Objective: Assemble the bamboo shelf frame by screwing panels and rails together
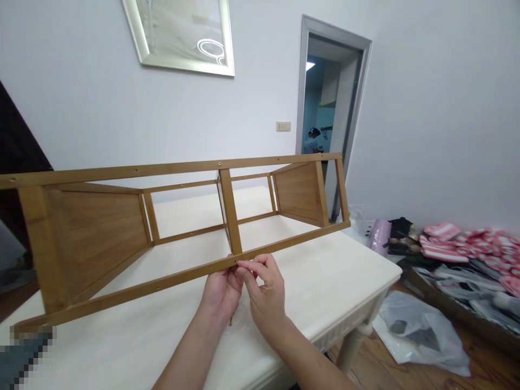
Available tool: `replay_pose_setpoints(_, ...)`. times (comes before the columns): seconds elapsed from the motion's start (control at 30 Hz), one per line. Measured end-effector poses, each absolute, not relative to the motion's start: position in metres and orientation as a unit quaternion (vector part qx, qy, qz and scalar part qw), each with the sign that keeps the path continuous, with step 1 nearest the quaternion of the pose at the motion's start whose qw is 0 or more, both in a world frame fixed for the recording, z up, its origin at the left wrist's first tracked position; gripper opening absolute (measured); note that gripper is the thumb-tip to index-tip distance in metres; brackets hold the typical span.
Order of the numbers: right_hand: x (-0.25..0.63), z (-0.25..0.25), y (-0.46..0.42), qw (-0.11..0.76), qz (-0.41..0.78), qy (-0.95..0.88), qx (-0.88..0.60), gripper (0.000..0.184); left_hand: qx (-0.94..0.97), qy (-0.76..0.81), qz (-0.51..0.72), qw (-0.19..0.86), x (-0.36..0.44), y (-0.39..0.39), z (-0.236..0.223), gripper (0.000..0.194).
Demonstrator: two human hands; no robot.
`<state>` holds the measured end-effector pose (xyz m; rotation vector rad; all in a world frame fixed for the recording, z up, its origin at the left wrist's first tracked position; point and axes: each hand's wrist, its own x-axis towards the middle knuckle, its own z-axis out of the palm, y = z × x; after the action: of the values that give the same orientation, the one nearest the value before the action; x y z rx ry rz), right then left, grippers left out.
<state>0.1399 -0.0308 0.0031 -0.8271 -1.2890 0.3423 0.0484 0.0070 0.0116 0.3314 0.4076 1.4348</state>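
While the wooden shelf frame [227, 197] ran lengthwise across you, your left hand [222, 291] sat curled round its lower rail [187, 278] beneath the middle crossbar [233, 227]; your right hand [266, 286], fingertips together, was nearer the hole there, any hold too small to tell.

At eleven o'clock, a silver-framed glass panel [176, 32] with a ring-shaped reflection [211, 40] hangs on the white wall [101, 103]. At one, a beige light switch [283, 126] sits just beside a grey door frame [337, 36]; through it, toward two, shows a person in pale blue [311, 145]. At three, pink-and-white striped fabric [475, 244] lies heaped near a lavender package [379, 236]. At four, a translucent plastic bag [426, 333] rests on wooden floorboards [365, 357].
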Motion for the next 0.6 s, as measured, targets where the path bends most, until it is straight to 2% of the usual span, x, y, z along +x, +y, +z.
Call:
replay_pose_setpoints(0.33,0.1396,0.0104,-0.0321,0.704,0.153,-0.575,-0.389,0.009,0.164,0.192,0.645,0.722,0.0498,0.0048,0.0114,0.014)
replay_pose_setpoints(0.6,0.1374,0.0089,-0.0302,0.696,0.112,-0.584,-0.403,0.007,0.156,0.195,0.653,0.715,0.0527,0.0038,0.0136,0.017)
